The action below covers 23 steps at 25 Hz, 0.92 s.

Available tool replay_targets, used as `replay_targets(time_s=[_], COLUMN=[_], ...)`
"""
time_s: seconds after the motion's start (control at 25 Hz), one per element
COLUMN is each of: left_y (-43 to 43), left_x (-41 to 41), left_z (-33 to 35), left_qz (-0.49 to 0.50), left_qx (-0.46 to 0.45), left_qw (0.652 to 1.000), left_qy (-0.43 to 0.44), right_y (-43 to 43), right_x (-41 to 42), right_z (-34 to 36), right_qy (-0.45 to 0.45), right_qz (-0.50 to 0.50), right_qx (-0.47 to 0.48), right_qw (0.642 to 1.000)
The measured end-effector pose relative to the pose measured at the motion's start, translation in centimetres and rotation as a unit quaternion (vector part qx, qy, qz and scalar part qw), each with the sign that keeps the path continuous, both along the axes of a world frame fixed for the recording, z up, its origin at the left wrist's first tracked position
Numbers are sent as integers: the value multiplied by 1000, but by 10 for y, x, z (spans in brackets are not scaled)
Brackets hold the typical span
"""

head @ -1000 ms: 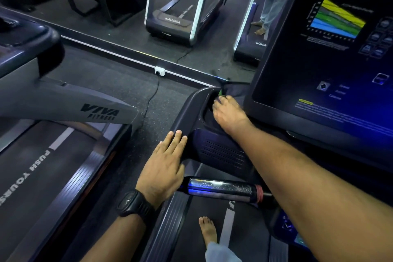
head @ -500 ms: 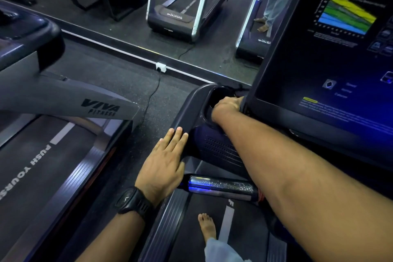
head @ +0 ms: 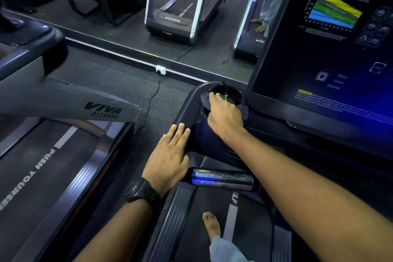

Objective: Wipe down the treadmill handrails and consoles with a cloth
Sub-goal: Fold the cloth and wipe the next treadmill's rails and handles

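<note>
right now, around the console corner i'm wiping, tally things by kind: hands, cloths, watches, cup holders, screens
hands: 2, left hand and right hand
cloth: 1, dark
watch: 1, black
cup holder: 1
console screen: 1
total: 6

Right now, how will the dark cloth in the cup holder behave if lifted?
Probably floppy: the cloth bunches and drapes over the cup holder rim under the right hand. Likely light, as it crumples into small folds. Crumpled like that, it seems unlikely to roll.
</note>
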<state>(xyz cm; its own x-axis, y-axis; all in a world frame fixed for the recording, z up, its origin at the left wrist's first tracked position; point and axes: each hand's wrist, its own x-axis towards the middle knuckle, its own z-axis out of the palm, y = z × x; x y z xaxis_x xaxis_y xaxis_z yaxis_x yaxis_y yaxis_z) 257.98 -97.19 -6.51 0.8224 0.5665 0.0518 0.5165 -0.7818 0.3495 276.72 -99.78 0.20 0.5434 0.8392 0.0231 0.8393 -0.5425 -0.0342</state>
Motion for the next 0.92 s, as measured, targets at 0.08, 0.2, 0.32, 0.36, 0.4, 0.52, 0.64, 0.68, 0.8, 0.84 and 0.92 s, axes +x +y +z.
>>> replay_targets(time_s=[0.08, 0.2, 0.32, 0.36, 0.4, 0.52, 0.64, 0.68, 0.8, 0.84, 0.92], left_y=[0, 0, -3, -3, -3, -5, -4, -3, -5, -6, -7], left_x=[0, -1, -2, -2, -2, -2, -2, -2, -2, -2, -3], left_z=[2, 5, 6, 6, 6, 9, 10, 10, 11, 12, 12], left_qz=[4, 7, 13, 15, 17, 21, 23, 24, 29, 32, 34], left_qx=[-7, -15, -19, -24, -28, -34, -35, -36, -43, -43, -43], left_qw=[1000, 1000, 1000, 999, 999, 999, 999, 999, 998, 998, 998], left_qy=[-3, -10, -18, -18, -19, -20, -14, -14, -19, -16, -12], right_y=[-12, -16, -21, -27, -34, -48, -59, -63, -78, -79, -72], right_x=[5, 14, 4, 0, -3, 6, 7, 6, 9, 11, 14], right_z=[-9, -11, -13, -15, -19, -16, -17, -19, -31, -33, -31], right_qy=[-110, -35, 5, -26, -62, -116, -165, -183, -200, -211, -231], right_qz=[80, 91, 86, 105, 131, 206, 270, 294, 362, 373, 375], right_qx=[-35, -75, -91, -81, -70, -53, -48, -44, -66, -83, -133], right_qw=[990, 992, 992, 991, 987, 970, 947, 937, 908, 900, 888])
